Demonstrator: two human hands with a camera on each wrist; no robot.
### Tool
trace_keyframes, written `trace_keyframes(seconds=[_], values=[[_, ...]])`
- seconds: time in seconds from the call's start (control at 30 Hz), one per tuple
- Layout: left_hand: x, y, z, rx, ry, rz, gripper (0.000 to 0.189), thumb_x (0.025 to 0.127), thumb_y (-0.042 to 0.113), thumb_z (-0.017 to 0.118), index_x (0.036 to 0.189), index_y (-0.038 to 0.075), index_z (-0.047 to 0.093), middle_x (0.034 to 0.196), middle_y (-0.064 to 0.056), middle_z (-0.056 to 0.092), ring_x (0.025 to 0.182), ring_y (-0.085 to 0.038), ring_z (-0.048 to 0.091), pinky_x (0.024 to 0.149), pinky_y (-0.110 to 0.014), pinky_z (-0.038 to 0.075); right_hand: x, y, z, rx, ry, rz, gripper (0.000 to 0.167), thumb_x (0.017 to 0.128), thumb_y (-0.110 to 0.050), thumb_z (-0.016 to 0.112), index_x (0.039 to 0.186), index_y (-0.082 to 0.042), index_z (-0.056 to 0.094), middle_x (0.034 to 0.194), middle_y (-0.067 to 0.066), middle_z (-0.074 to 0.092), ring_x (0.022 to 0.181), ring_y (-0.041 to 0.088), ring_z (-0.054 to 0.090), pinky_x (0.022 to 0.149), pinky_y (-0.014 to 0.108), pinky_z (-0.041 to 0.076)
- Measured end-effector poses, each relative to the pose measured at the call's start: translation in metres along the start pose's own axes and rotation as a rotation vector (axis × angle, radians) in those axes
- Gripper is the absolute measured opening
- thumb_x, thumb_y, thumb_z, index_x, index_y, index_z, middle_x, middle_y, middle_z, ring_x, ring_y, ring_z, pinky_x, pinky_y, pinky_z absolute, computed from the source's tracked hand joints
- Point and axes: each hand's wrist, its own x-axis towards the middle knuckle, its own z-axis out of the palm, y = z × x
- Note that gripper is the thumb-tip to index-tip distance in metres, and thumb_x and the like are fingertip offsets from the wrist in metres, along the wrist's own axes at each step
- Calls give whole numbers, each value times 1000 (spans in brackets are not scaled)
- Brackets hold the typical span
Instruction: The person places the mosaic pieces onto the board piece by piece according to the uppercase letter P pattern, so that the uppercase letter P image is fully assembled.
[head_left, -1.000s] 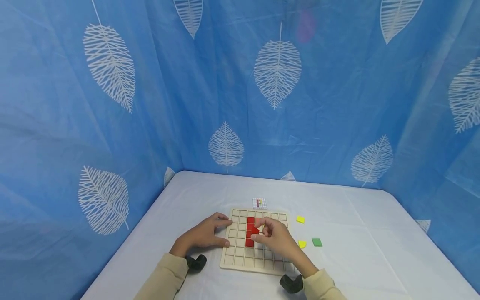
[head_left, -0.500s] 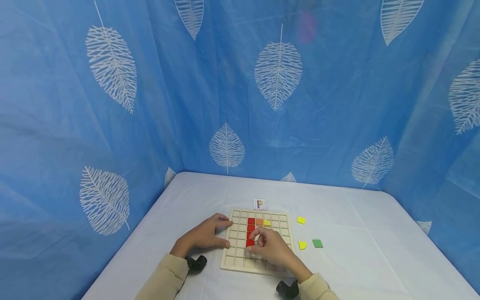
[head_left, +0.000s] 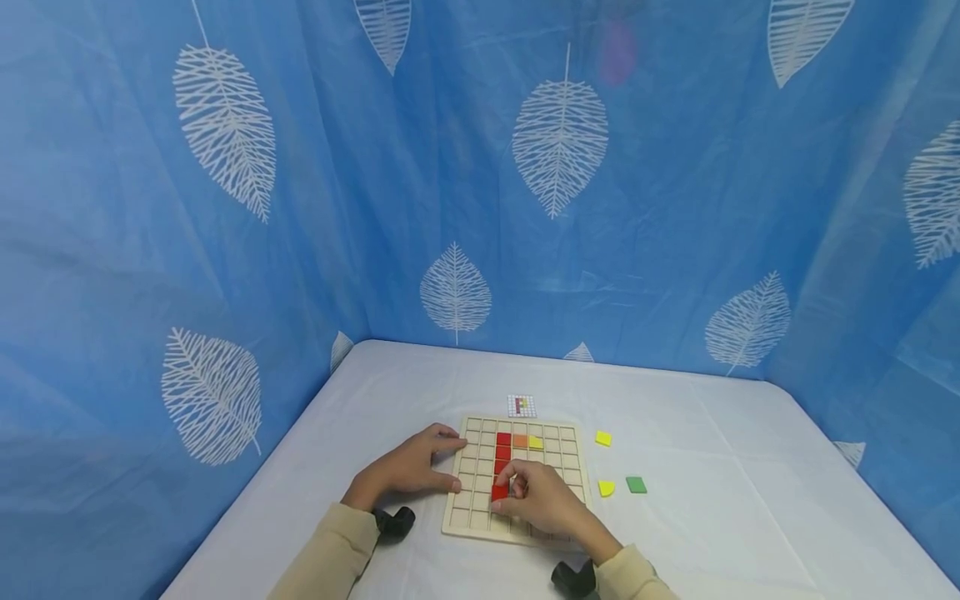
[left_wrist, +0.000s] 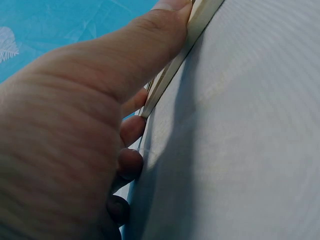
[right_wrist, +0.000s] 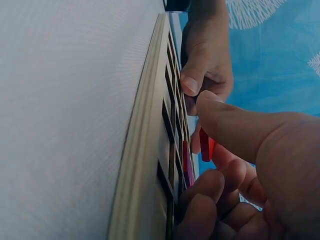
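Note:
A wooden grid board (head_left: 480,522) lies on the table with a short column of red tiles (head_left: 503,452) in it. An orange tile (head_left: 520,441) and a yellow tile (head_left: 536,442) sit to the right of the top red one. My right hand (head_left: 543,498) pinches a red tile (right_wrist: 205,145) between thumb and fingers, low over the column's near end. In the right wrist view that tile is tilted above the board. My left hand (head_left: 408,462) rests its thumb (left_wrist: 150,37) and fingertips against the board's left edge, fingers loosely extended. The right hand hides some cells.
Behind the board lies a small printed pattern card (head_left: 521,406). To its right are a yellow square tile (head_left: 603,438), a yellow round-cornered tile (head_left: 607,488) and a green tile (head_left: 636,484). A blue leaf-print curtain (head_left: 480,208) surrounds the white table (head_left: 720,500).
My right hand has come nearer along the red column with the red tile, uncovering the orange and yellow tiles on the board. My left hand has stayed at the edge.

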Motion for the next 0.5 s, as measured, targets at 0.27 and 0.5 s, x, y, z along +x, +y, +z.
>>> trace_keyframes(seconds=[0.27,0.5], values=[[1,-2,0,-7,2,11,80,79,58,78,147,24,53,147,-3,45,140,-29,42,114,-55,38,-1,-1,-1,-10,-18,2,24,82,-35,82,96,-22,67,68,-8,49,59,7,42,52,21,34],[3,-4,2,3,3,1,81,78,62,77,147,27,52,147,-2,45,140,-29,43,113,-56,39,-1,4,1,-51,-10,-2,27,80,-37,84,94,-22,67,66,-9,50,57,6,42,52,22,34]])
